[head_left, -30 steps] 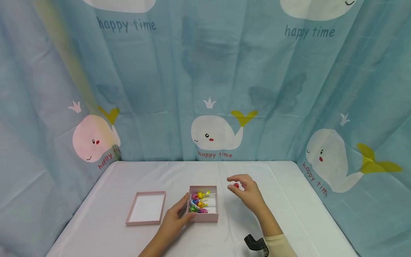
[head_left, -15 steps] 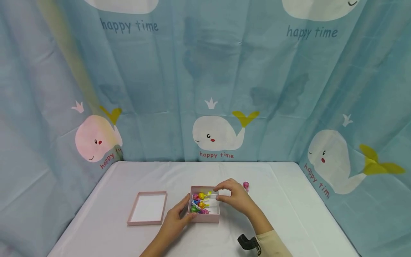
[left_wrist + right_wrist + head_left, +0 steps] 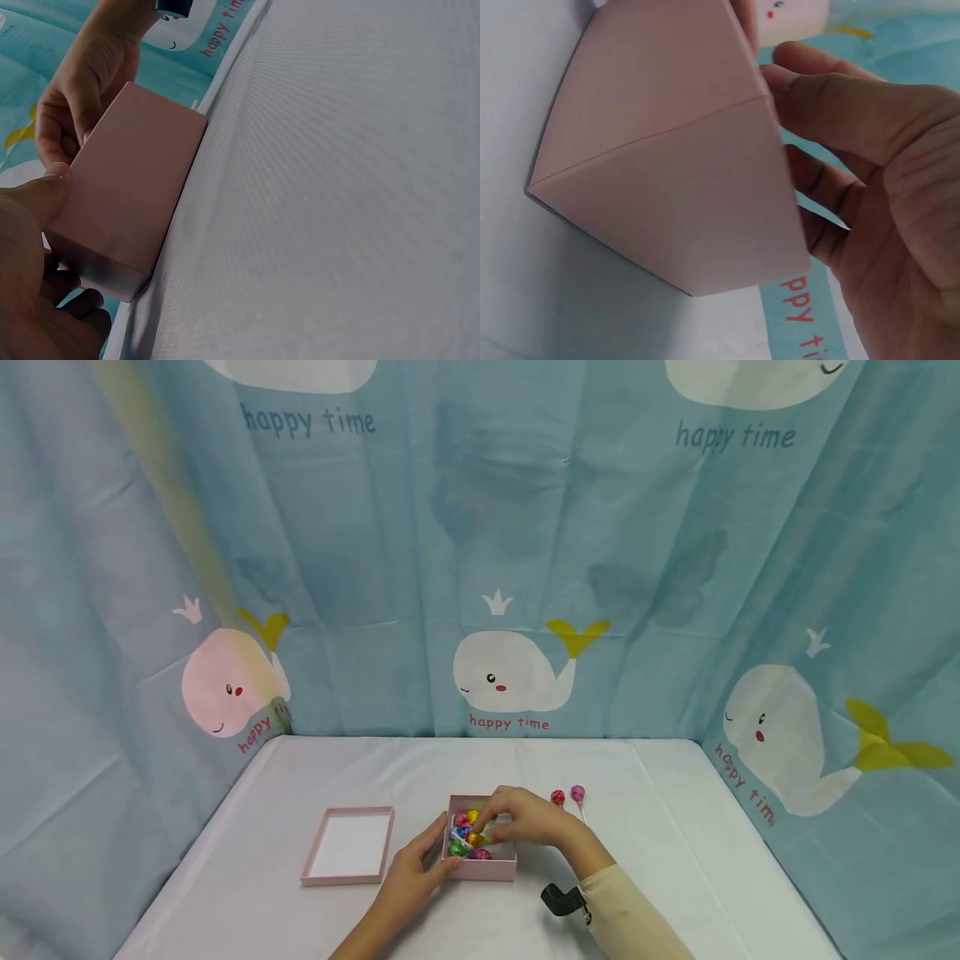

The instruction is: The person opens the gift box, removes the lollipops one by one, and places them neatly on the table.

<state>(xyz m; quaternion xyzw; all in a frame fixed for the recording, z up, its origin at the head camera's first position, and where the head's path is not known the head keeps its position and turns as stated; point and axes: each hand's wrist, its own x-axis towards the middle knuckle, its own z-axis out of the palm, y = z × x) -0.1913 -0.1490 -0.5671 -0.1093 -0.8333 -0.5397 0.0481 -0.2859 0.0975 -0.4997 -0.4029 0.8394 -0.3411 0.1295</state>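
A pink open-topped box (image 3: 483, 870) stands mid-table with several wrapped lollipops (image 3: 457, 848) in its left part. My left hand (image 3: 408, 877) holds the box at its left side and near corner, thumb on the rim in the left wrist view. My right hand (image 3: 528, 818) reaches in over the box's right side, with thumb and index finger beside a yellow lollipop (image 3: 476, 840). In the right wrist view the box wall (image 3: 675, 202) hides those fingertips, so a firm pinch cannot be made out. A red lollipop (image 3: 558, 797) and a pink lollipop (image 3: 577, 793) lie on the table beyond the right wrist.
The box's lid (image 3: 348, 846), pink-edged and white inside, lies to the left of the left hand. White cloth (image 3: 697, 860) covers the table. A blue curtain printed with whales (image 3: 510, 672) hangs behind and on both sides.
My right hand has let go of the red lollipop on the table at the right and moved left into the box. The left hand keeps its place on the box.
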